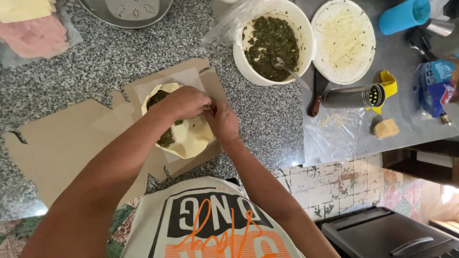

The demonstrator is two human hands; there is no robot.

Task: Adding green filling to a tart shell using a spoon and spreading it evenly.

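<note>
A: Dough round [191, 136], pale yellow, sits left of centre in the frame on a sheet of white paper [184, 79] laid over flattened brown cardboard [62, 143] on the speckled granite counter [95, 62]. Dark green filling [166, 137] shows on it

B: And the hands?

A: Left hand [185, 102] lies curled over the upper part of the dough, fingers bent down onto its edge. Right hand [222, 119] is just beside it, fingertips meeting the left ones and pinching the dough rim together

B: What's around?

A: Upper centre, a white bucket [306, 36] holds more green filling with a metal spoon [289, 70] standing in it. Its white lid [343, 40] lies to the right. Further right, a metal cylinder grater [351, 98] with a yellow handle, a small block of cheese [385, 128], a blue cup [401, 15] at the top edge, and a clear plastic wrap [334, 134] on the grey surface. Folded cloths [33, 33] sit in the upper left corner
</note>
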